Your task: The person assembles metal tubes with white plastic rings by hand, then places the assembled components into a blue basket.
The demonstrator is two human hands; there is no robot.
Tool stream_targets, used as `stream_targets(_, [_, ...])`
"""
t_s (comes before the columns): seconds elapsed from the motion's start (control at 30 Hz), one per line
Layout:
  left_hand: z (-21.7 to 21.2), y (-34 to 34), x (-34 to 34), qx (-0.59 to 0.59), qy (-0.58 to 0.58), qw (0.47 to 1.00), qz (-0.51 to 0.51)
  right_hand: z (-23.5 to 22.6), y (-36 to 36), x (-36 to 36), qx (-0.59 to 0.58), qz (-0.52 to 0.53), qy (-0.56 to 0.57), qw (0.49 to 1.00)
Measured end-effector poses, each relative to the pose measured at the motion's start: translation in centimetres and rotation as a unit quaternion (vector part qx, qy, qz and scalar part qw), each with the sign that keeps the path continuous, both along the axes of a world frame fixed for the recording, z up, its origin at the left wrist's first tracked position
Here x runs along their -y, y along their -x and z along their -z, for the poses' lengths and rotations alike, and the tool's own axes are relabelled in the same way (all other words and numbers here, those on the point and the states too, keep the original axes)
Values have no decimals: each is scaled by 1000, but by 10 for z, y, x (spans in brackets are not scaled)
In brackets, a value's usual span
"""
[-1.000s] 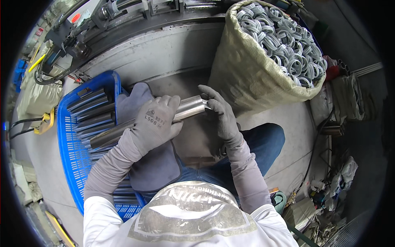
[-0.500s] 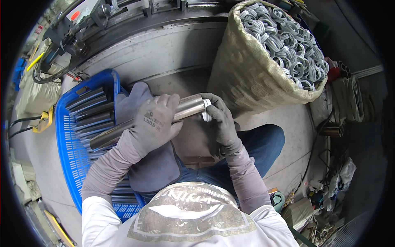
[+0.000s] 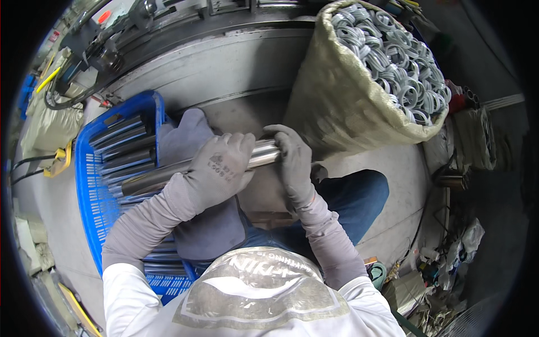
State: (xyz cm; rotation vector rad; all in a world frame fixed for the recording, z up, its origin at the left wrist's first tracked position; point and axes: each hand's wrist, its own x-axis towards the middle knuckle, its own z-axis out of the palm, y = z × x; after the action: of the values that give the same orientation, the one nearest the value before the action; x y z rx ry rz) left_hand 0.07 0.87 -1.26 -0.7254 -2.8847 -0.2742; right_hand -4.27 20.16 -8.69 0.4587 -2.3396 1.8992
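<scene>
My left hand (image 3: pixel 222 165), in a grey work glove, is wrapped round a shiny metal tube (image 3: pixel 151 181). The tube slants up to the right, its lower left end over the blue basket (image 3: pixel 92 196). At the tube's upper right end, my gloved right hand (image 3: pixel 293 163) is closed with its fingers over the end and palm against it. That end is covered by the hand, so the white ring seen there earlier is hidden. More metal tubes (image 3: pixel 120 135) lie side by side in the basket. A grey cloth pad (image 3: pixel 210 230) covers my left thigh.
A tall woven sack (image 3: pixel 331 95) full of pale metal rings (image 3: pixel 393 62) stands at the far right. Along the far side runs a dark machine bench (image 3: pixel 208 25). Bags and scraps (image 3: pixel 438 275) crowd the right side.
My right hand has moved slightly left and closed over the tube's end, hiding the white ring. My left hand has turned a little and shifted right along with its grip.
</scene>
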Motion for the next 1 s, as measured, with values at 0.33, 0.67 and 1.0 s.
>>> stream_targets(0.33, [-21, -5, -9, -139, -91, 982, 92, 3, 12, -9, -74, 95, 0, 993])
stream_targets(0.67, [-24, 17, 22, 45, -823, 566, 9, -88, 39, -69, -205, 72, -60, 974])
stream_targets(1.0, [-85, -1, 23, -65, -153, 981, -101, -181, 134, -187, -32, 248, -551, 796])
